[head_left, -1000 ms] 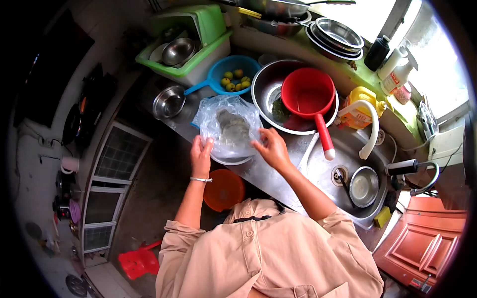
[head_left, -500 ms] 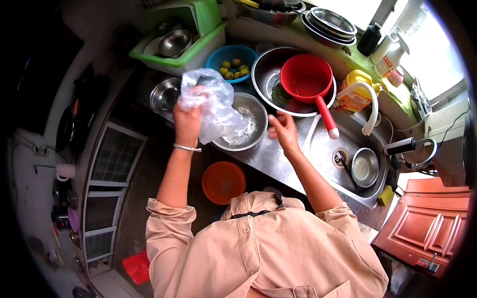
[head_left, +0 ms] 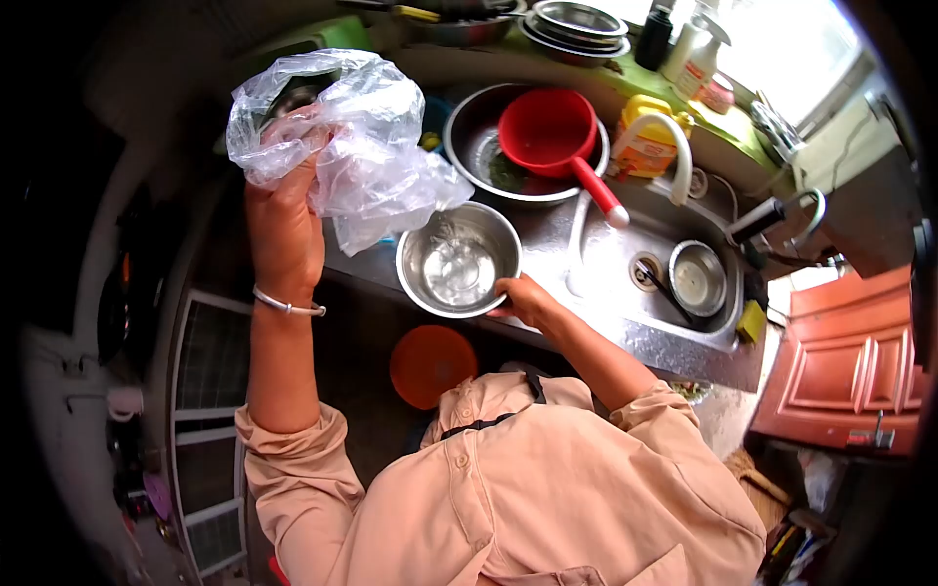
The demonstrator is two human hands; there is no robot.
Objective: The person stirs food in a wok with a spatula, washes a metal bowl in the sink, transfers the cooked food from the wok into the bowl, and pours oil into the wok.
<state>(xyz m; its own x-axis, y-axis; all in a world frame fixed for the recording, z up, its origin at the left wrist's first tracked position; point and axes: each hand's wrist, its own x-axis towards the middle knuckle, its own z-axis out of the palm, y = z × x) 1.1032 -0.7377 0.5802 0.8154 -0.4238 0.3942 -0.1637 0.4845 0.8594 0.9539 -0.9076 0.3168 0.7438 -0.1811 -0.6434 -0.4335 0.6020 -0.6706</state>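
A crumpled clear plastic bag [head_left: 376, 146] hangs from my left hand [head_left: 283, 210], raised at the upper left with its fingers closed on the plastic. The bag hides most of what lies behind it. My right hand [head_left: 526, 299] grips the lower right rim of a steel bowl [head_left: 459, 259], which is at the counter's front edge. Inside the bowl the metal looks shiny, and I cannot make out whether anything is in it. Behind the bowl, a large steel basin [head_left: 479, 156] holds a red dipper [head_left: 547, 132] whose handle points toward the sink.
To the right is the sink [head_left: 625, 210] with a small metal bowl [head_left: 698, 278] and a white curved spout [head_left: 681, 161]. A yellow jug [head_left: 640, 137] stands behind it. Stacked pans [head_left: 576, 29] and bottles line the ledge. An orange basin [head_left: 433, 366] sits below the counter.
My left hand has lifted the bag off the bowl, up and to the left. My right hand has taken hold of the bowl's rim. The view has shifted too.
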